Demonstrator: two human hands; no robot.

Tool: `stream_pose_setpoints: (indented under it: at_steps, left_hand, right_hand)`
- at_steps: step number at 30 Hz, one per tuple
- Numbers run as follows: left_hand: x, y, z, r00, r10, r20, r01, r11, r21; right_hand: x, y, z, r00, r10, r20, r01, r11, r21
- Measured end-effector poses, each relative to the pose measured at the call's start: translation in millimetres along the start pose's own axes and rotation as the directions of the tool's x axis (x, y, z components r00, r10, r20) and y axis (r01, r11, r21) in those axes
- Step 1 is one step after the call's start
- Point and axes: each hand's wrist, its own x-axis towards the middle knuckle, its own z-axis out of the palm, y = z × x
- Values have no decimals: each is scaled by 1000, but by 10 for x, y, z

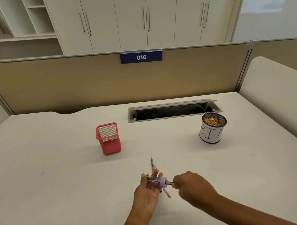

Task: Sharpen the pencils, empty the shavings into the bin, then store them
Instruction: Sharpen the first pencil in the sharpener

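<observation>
The left hand (146,194) curls round a purple sharpener (156,183) while the right hand (190,184) pinches a pencil (169,183) poked into its right end, two more pencils (152,163) lying just beyond the left fingers, a red mesh holder (109,140) farther off left, the bin (212,132) farther right.

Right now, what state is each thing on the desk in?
left hand, holds the sharpener
right hand, grips a pencil pushed into the sharpener
two pencils, lying loose on desk
red holder, upright, no pencils inside
bin, upright, holds shavings
cable hatch, open
</observation>
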Motion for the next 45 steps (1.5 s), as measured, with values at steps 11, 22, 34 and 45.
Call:
stream_pose_setpoints:
  at_steps: [11,22,34,45]
  left_hand:
    - [-56,13,19,1000,-14,-14,13,999,-45]
    - [-99,-21,4,999,-24,23,23,1000,21]
    - [-85,-19,21,996,-45,-80,38,995,-88]
    - [-70,-55,39,998,-58,21,57,997,53]
  right_hand:
    - [-7,0,-147,985,-98,-139,80,988,-135]
    - [0,86,-140,901,206,381,-404,721,563]
    - [-28,109,69,865,-427,-264,184,759,-625]
    - [47,172,-164,755,161,636,-636,416,650]
